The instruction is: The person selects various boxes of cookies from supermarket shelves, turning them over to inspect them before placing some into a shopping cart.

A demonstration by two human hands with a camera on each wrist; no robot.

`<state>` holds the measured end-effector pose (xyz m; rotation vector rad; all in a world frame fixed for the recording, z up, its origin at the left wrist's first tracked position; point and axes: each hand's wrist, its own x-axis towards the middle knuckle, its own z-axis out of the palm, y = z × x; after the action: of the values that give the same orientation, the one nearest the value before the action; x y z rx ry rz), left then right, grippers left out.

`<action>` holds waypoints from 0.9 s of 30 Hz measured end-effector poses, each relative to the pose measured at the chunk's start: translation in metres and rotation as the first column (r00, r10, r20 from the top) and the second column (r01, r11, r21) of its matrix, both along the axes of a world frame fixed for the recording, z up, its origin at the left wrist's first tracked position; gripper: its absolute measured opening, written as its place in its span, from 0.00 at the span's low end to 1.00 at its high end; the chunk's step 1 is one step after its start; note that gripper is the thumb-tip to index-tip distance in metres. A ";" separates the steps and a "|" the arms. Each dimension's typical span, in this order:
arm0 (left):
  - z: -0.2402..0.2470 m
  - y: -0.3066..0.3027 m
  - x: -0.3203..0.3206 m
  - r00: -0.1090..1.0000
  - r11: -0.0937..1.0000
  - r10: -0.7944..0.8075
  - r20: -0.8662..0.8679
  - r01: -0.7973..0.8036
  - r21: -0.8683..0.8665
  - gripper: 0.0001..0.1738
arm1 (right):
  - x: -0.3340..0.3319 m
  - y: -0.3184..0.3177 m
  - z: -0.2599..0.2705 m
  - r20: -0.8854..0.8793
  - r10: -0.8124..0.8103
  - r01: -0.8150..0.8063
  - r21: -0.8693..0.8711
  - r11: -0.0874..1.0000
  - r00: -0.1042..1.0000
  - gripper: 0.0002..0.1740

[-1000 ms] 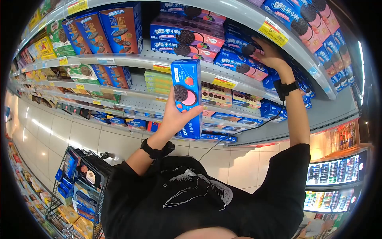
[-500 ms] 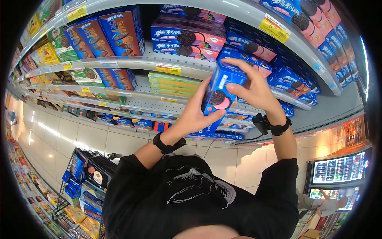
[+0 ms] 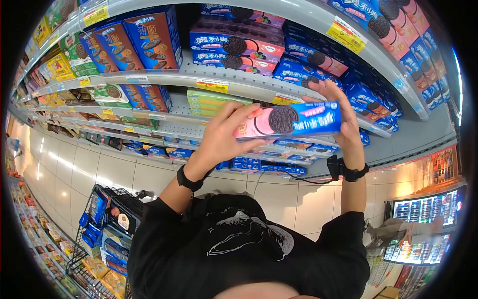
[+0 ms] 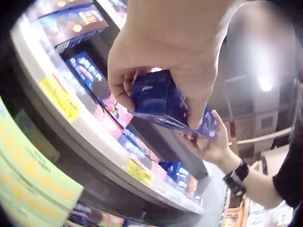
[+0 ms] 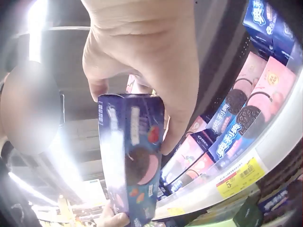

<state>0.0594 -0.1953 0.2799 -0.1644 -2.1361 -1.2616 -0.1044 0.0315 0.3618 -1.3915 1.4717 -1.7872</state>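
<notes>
A blue and pink cookie box [image 3: 318, 119] lies lengthwise between both hands in the head view, its large printed face upward. My left hand [image 3: 216, 134] grips the pink end, thumb along the near edge and fingers over the far side. At the blue end is my right hand [image 3: 348, 124], its fingers raised around that end. The left wrist view has my left hand [image 4: 165, 56] gripping the box [image 4: 151, 101] between thumb and fingers. Seen from the right wrist, my right hand [image 5: 147, 52] holds the box [image 5: 142, 165] with thumb and fingers on opposite sides.
Shelves with stacked cookie boxes [image 3: 236, 45] rise in front, with a metal shelf edge [image 3: 264, 93] just beyond the hands. A wire cart [image 3: 74, 256] holding packages stands at lower left. Another person [image 3: 418, 227] is near lit coolers [image 3: 425, 207] at right.
My right hand has come back from the shelf to the box. The box has turned from upright to sideways, its end now toward the right, and its wide pink and blue face shows.
</notes>
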 end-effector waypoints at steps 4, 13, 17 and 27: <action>0.007 -0.006 0.002 0.951 0.883 0.191 -0.242 -0.275 -0.382 0.41 | -0.001 0.006 -0.005 -0.134 -0.086 0.105 0.140 0.985 0.987 0.41; 0.011 -0.002 -0.002 0.915 0.829 0.220 -0.337 -0.358 -0.429 0.37 | -0.006 0.021 -0.007 -0.328 -0.022 0.168 0.424 0.890 0.945 0.32; 0.008 0.007 -0.008 0.931 0.949 0.205 -0.301 -0.264 -0.173 0.43 | 0.008 0.016 -0.001 -0.177 0.192 -0.007 0.716 0.698 0.965 0.42; 0.007 0.043 -0.008 0.963 0.965 -0.216 0.164 0.184 0.189 0.51 | 0.032 -0.007 -0.074 0.253 -0.010 -0.082 0.350 0.933 0.968 0.42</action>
<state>0.0518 -0.1522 0.2873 -0.2017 -2.1937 -1.6291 -0.0725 0.0250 0.2876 -0.9658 1.5273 -1.5098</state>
